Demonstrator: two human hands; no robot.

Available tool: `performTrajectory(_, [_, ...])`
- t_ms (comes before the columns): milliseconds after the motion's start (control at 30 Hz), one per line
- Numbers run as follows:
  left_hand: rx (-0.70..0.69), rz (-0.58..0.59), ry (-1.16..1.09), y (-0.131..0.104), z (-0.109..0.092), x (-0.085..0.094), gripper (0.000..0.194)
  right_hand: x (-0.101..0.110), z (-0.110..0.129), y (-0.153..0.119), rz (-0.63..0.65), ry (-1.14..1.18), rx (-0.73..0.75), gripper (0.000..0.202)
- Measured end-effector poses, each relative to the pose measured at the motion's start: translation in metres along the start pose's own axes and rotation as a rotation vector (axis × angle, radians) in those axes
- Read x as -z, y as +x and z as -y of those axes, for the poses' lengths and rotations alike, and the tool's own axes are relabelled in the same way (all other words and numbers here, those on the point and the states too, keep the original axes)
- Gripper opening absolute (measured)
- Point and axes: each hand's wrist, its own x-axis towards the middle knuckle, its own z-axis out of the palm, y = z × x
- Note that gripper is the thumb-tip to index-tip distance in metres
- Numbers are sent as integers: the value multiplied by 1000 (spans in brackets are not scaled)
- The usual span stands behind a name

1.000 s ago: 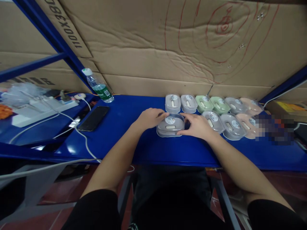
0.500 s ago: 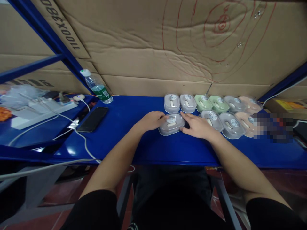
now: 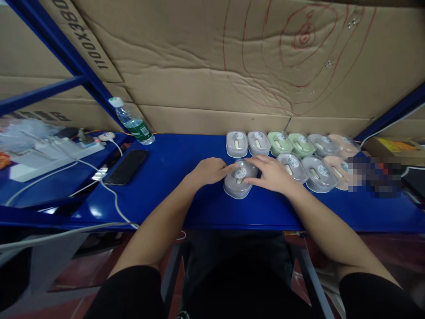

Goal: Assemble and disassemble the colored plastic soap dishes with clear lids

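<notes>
Half-curled, the left grip point(image 3: 210, 172) and right grip point(image 3: 270, 172) grasp a gray box point(image 3: 237, 189) from opposite sides, thumbs over its top. It lies between the back row point(image 3: 259, 144) and the front edge of the surface point(image 3: 206, 212); open room runs left toward the phone point(image 3: 128, 167), while neighboring boxes point(image 3: 320, 178) crowd the right.

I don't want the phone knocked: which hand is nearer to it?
Left. The left hand is right of the phone, at one side of a grey box; the right hand is farther right, at that box's other side.
</notes>
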Motion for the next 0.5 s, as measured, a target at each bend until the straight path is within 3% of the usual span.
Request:
performTrajectory(167, [-92, 120, -164, 0, -5, -1, 73, 5, -7, -3, 82, 7, 19, 54])
performTrajectory(333, [-220, 148, -172, 3, -16, -11, 59, 12, -20, -5, 16, -146, -49, 47])
performTrajectory(500, [-258, 155, -186, 7, -23, -29, 46, 13, -21, -3, -24, -219, -111, 43])
